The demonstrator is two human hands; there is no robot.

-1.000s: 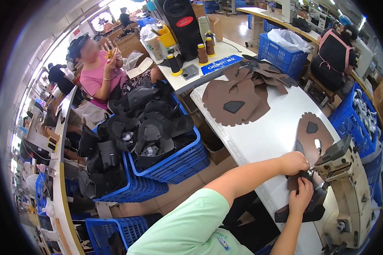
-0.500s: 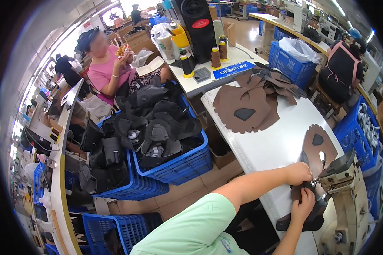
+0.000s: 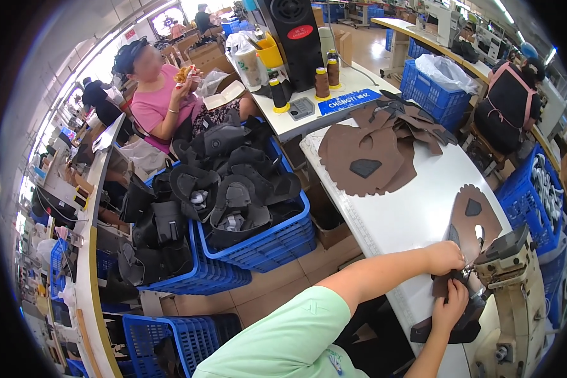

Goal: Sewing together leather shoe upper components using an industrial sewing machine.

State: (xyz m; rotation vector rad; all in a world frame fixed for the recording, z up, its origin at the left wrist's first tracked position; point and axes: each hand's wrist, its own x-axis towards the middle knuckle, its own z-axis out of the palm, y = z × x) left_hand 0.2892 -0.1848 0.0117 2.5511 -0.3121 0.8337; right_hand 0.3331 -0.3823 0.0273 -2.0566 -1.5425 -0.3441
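At the sewing machine (image 3: 507,268) on the right, a brown flat cut piece (image 3: 467,211) with a scalloped end and dark patches lies on the white table. My left hand (image 3: 445,257) is closed on the edge of this piece, just left of the needle area. Nearer to me, my right hand (image 3: 450,305) grips dark material at the piece's near end, fingers bent over it. A black flat part (image 3: 422,331) shows below that hand. The needle itself and the exact finger contact are hidden.
Overlapping brown cut pieces (image 3: 365,154) lie farther up the white table (image 3: 416,220). Thread cones (image 3: 322,84) stand beyond. Left of the table, blue crates (image 3: 264,242) hold black padded parts (image 3: 239,205). A seated person (image 3: 164,104) eats at the far left; another (image 3: 507,110) sits at right.
The view has shifted slightly. Both hands stay at the machine on the brown piece, with hardly any visible movement.
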